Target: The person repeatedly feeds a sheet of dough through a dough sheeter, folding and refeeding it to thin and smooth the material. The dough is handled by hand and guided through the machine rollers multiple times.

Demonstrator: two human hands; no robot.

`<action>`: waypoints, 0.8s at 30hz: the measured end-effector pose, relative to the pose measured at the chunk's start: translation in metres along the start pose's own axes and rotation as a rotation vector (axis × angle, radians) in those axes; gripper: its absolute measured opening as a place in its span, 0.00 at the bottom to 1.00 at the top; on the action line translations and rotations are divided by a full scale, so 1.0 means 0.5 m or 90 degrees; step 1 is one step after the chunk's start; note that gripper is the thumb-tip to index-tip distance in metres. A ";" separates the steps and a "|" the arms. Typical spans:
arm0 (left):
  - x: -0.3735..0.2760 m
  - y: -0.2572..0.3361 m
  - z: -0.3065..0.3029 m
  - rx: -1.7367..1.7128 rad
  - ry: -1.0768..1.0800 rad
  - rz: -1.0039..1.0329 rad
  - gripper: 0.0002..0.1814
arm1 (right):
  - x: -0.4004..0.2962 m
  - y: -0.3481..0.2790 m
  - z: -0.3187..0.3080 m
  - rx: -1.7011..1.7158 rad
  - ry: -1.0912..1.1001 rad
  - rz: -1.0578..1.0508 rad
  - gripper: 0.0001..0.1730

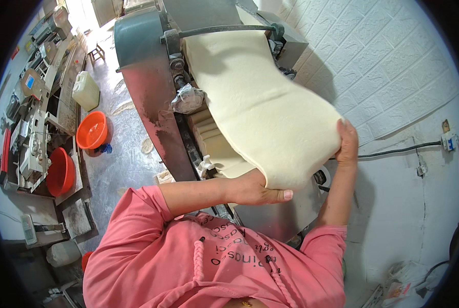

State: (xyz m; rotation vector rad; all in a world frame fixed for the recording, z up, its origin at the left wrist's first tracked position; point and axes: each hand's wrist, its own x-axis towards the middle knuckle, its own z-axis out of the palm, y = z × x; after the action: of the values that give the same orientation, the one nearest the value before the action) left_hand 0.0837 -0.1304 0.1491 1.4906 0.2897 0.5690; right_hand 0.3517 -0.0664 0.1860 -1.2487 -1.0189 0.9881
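Note:
A wide, pale dough sheet (268, 100) stretches from under the bar of a dough sheeting machine (144, 84) toward me. My left hand (252, 188) holds its near left edge, thumb outside and fingers hidden under the dough. At the near right edge, my right hand (347, 142) grips the sheet with the thumb on top. Between my hands the dough curls downward over a metal plate (279, 211). Beneath the raised sheet, more dough lies in folds (210, 131) inside the machine.
A plastic-wrapped part (188, 99) juts from the machine's left side. Left of it, a metal-topped table (129, 154) carries an orange basin (92, 130) and a jerrycan (86, 91). A red basin (60, 172) stands farther left. A cable (399, 149) runs along the right wall to a switch (449, 141).

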 end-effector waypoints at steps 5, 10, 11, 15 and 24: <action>-0.019 -0.069 -0.008 -0.378 0.157 -0.189 0.25 | 0.031 0.019 0.022 -0.065 -0.031 0.018 0.23; -0.066 -0.344 -0.045 -0.756 0.484 -0.280 0.19 | 0.099 0.356 0.057 -0.370 -0.109 0.221 0.26; -0.071 -0.390 -0.055 -0.722 0.503 -0.288 0.19 | 0.109 0.425 0.047 -0.337 -0.092 0.274 0.26; -0.108 -0.503 -0.082 -0.594 0.485 -0.353 0.18 | 0.116 0.448 0.075 -0.251 -0.162 0.214 0.24; -0.073 -0.471 -0.099 -0.515 0.628 -0.418 0.18 | 0.120 0.456 0.071 -0.364 -0.175 0.182 0.19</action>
State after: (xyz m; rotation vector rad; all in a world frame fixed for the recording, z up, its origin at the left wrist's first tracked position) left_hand 0.0692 -0.1031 -0.0924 0.2001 1.1104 0.7198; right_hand 0.3263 0.0158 -0.0363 -1.7977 -1.4279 1.1519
